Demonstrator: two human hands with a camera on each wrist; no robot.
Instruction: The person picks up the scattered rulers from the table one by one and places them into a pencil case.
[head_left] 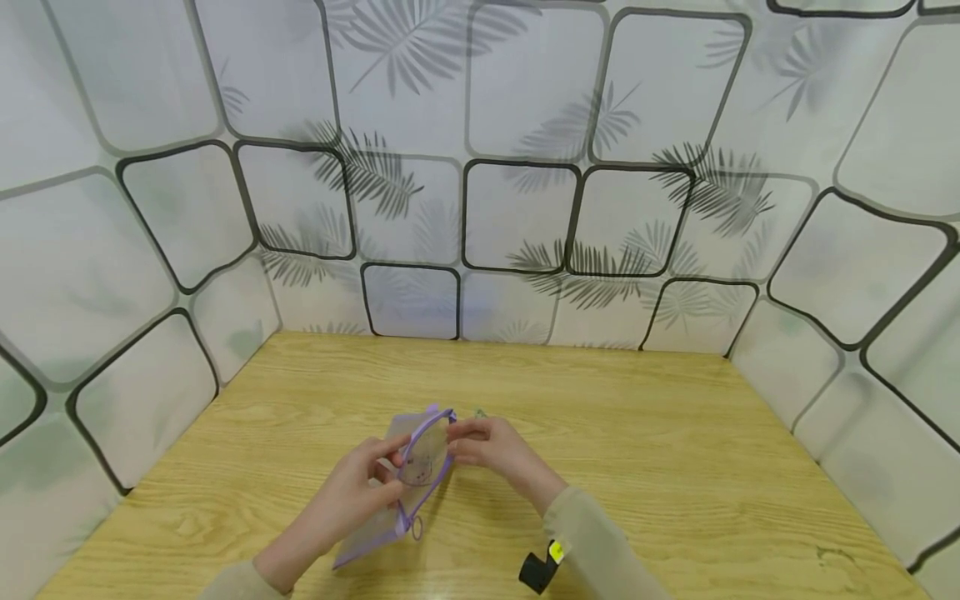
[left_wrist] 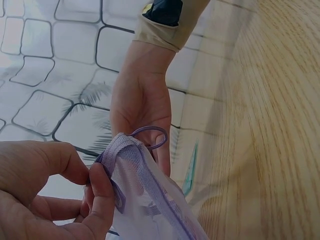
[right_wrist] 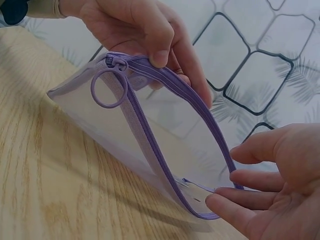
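Note:
A see-through mesh zip pouch [head_left: 375, 532] with purple edging stands tilted on the table, its mouth spread apart. A purple ring pull [right_wrist: 109, 89] hangs at one end of the zip. My left hand [head_left: 358, 492] pinches one side of the mouth between thumb and fingers. At the far end of the mouth is my right hand [head_left: 495, 454], its fingers fairly straight at the purple rim [right_wrist: 220, 140]. Small dark marks show through the mesh; whether they are print or contents I cannot tell. Behind my right hand stands a thin green pointed piece [left_wrist: 190, 170], mostly hidden in the head view.
The wood-grain table [head_left: 637, 450] runs back to a patterned curtain [head_left: 517, 217], which also closes off both sides. A black wrist camera [head_left: 537, 573] with a yellow tag sits by my right sleeve [head_left: 600, 542]. A faint dark mark [head_left: 835, 553] lies at the right.

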